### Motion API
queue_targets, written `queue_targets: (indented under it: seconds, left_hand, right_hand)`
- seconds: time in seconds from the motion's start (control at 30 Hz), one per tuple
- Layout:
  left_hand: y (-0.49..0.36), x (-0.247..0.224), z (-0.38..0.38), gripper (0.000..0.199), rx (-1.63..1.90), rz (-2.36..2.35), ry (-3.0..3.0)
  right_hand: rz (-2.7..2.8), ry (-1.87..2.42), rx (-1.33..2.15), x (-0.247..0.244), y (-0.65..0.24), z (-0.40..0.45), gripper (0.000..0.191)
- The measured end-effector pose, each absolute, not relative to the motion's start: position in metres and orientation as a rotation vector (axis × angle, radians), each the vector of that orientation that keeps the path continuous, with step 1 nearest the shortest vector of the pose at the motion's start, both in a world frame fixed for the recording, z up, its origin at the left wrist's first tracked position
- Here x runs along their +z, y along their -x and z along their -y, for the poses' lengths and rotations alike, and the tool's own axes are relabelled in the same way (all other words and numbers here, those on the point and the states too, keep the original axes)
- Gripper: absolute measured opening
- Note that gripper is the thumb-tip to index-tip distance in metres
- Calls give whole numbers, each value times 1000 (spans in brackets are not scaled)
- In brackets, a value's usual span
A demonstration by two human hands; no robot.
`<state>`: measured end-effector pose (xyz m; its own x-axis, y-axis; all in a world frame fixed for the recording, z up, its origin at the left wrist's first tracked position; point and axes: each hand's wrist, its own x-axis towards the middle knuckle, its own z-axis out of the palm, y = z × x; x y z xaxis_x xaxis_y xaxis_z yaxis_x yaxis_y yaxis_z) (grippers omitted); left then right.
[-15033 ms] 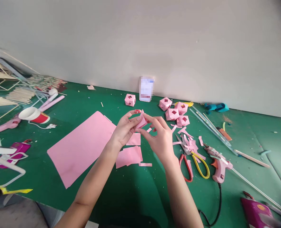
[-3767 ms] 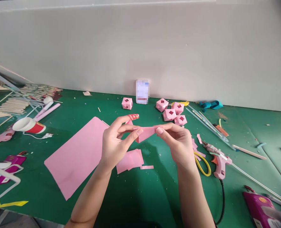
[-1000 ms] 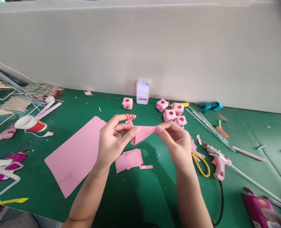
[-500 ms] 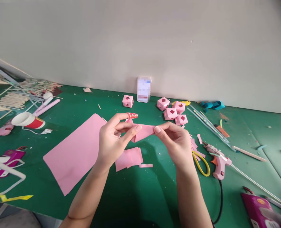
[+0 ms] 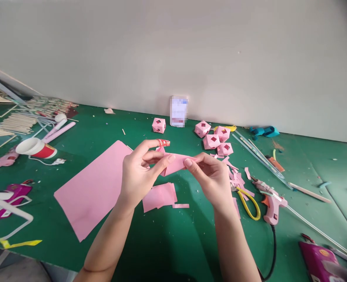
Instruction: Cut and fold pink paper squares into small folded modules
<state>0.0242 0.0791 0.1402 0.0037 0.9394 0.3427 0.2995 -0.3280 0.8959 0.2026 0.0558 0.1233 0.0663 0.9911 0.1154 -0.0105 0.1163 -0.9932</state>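
Note:
Between my two hands a folded piece of pink paper (image 5: 177,163) is held up over the table. My left hand (image 5: 140,172) pinches its left part between thumb and fingers; the index finger, with a red patterned wrap, points outward above it. My right hand (image 5: 213,178) has its thumb on the paper's right part, the fingers curled behind. Below them lie small pink paper pieces (image 5: 158,197) and a thin pink strip (image 5: 181,205). Large pink sheets (image 5: 89,192) lie to the left.
Several pink paper shapes with diamond holes (image 5: 211,141) stand at the back near a propped phone (image 5: 178,111). Yellow-handled scissors (image 5: 249,203), paper scraps and a pink glue gun (image 5: 271,199) are at right. A paper cup (image 5: 36,148) and sticks (image 5: 17,123) lie left.
My right hand has slid slightly left along the folded paper, its thumb now farther in from the right end. My left hand has hardly moved.

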Motion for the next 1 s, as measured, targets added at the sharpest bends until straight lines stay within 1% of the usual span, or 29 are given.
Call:
queue_targets:
  seconds: [0.17,0.27,0.37,0.47,0.57,0.7,0.87,1.0]
  left_hand:
    - [-25,141,-79,29,1339,-1266,-1662]
    - [-26,140,-80,29,1327,-1259,-1669]
    - [-27,140,-80,29,1324,-1250,-1652]
    - [-28,141,-80,29,1315,-1234,-1602]
    - [-28,142,-81,32,1313,-1217,-1548]
    - [-28,141,-81,37,1304,-1206,-1524]
    - [-29,137,-82,36,1364,-1244,-1580]
    - [-30,137,-83,33,1368,-1260,-1590]
  right_hand:
    - [1248,1136,1141,125,-200,-57,26]
    - [1263,1168,1084,123,-199,-57,29]
    - [1249,1187,1052,122,-198,-58,29]
    - [1199,1144,1158,122,-197,-57,27]
    - [1219,1138,1238,123,-198,-57,29]
    - [1293,1232,1148,124,-198,-57,34]
    - [1240,1249,1096,123,-191,-57,34]
    - [1204,1192,1205,120,-187,-58,33]
